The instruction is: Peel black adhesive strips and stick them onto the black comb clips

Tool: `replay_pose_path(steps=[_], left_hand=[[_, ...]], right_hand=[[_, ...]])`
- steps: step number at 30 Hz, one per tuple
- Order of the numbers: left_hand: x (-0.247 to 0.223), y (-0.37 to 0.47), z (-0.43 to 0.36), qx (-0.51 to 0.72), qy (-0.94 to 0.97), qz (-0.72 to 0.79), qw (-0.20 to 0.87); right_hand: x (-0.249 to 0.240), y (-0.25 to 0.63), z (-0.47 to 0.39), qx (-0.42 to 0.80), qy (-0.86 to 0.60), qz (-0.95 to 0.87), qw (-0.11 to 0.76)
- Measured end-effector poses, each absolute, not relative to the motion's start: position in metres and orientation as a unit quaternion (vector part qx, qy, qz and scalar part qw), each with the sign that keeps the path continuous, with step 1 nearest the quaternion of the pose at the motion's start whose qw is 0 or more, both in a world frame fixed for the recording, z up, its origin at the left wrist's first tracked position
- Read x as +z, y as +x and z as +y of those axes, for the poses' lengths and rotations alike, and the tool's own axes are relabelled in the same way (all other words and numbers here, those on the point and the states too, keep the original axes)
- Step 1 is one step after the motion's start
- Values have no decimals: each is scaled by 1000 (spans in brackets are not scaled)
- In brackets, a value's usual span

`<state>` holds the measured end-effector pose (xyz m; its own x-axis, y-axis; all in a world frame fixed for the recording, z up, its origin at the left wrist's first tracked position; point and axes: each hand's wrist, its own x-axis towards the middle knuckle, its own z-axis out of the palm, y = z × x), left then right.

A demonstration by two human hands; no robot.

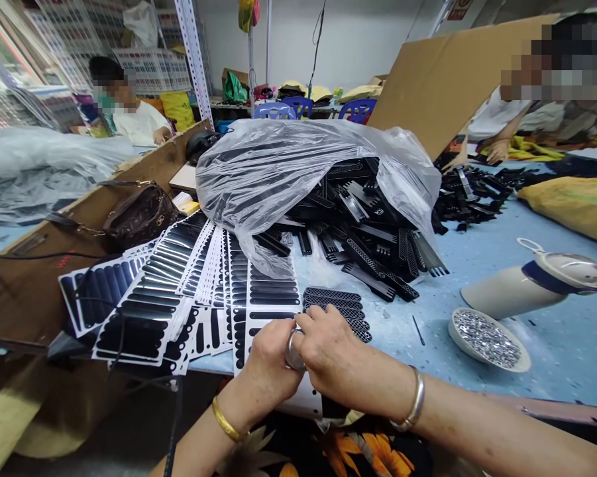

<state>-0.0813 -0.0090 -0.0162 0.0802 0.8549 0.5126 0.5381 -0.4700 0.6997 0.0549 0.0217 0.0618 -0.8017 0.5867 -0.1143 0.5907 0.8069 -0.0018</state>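
Observation:
At the table's near edge, my left hand [271, 358] and my right hand [328, 351] are together, both with curled fingers. Between them shows a silvery round object [295, 351]. My left hand is wrapped around it, and the fingers of my right hand close over its top; its full shape is hidden. Just beyond lies a row of black patterned handle pieces [335, 305], side by side. Sheets of black oblong stickers [273, 291] reach up to my left hand, and a white sheet [301, 397] lies partly under my hands.
A clear plastic bag [258, 165] spills black fork-ended pieces [372, 252]. On the right, a bowl of small silvery parts [454, 324] stands beside a tilted-looking bottle [497, 288]. A brown bag [142, 212] rests left. Cardboard [427, 86] and two people are farther back.

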Motion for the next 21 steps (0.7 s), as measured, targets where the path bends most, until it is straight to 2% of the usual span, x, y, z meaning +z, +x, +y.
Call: replay_pose_path(steps=[5,16,18,21], left_hand=[[-18,-82,-6,458,716,501,161],[-14,-80,-3,473,711,493,167],[-14,-81,-3,475,706,498,168],[-11,-85,-4,482,694,506,170]], right_hand=[[61,52,25,-19,312,948,60],[54,56,26,-13,312,950,12],[55,61,25,-21,316,948,-36],[65,70,19,-59,318,925,-200]])
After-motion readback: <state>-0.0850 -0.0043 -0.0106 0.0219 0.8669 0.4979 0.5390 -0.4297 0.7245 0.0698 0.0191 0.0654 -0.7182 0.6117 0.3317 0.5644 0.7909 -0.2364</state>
